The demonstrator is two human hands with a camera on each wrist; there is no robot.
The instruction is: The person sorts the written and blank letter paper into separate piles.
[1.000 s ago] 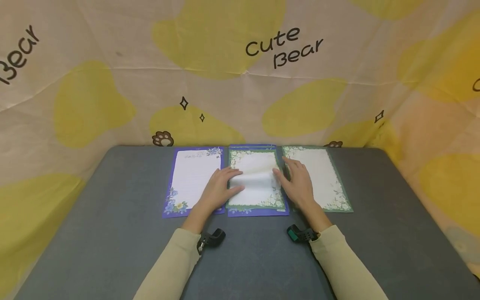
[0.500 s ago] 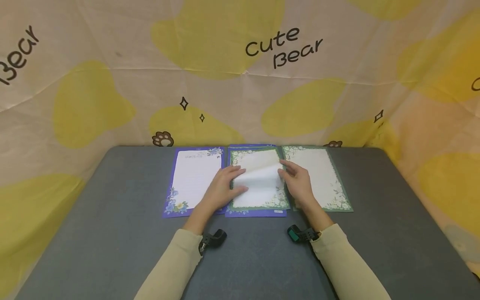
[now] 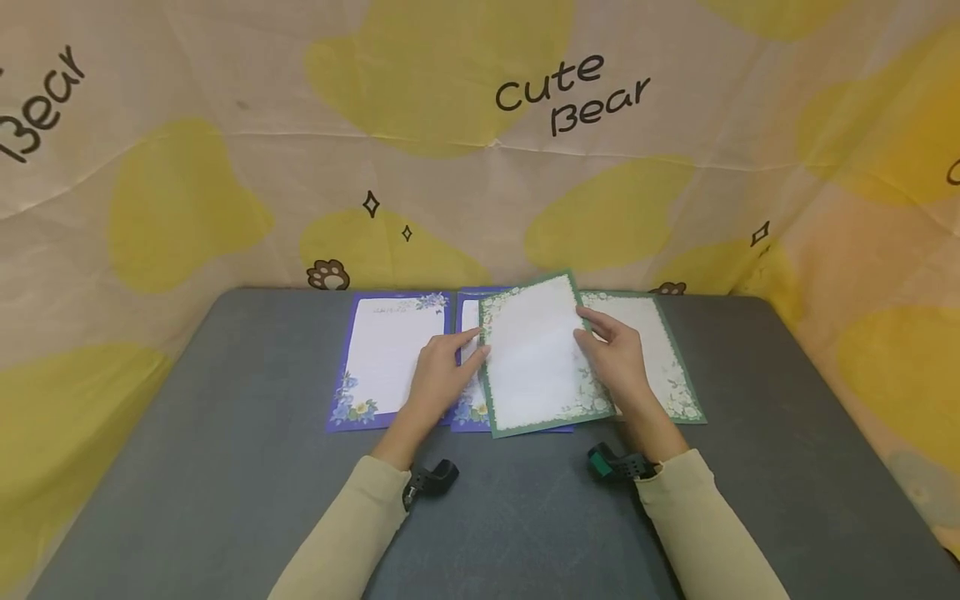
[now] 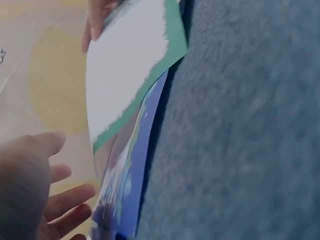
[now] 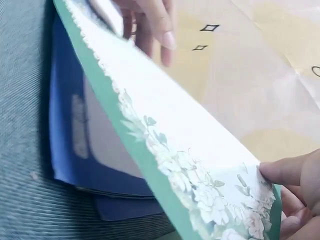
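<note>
at centre of the head view, green sheet [image 3: 536,358] is up off the grey table [image 3: 517,517], tilted above blue sheets [image 3: 469,408]. right hand [image 3: 617,354] pinches its right edge, thumb on face. left hand [image 3: 440,371] is at its left edge, fingers spread; contact cannot be told. second green sheet [image 3: 651,342] lies right of centre.

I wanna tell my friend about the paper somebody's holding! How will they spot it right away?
On the gray table, look toward the back edge and find the person's right hand. It pinches the flowery green-bordered sheet. Unlike the other green-bordered sheet and the purple-bordered sheets lying flat, this one is lifted and tilted.
</note>
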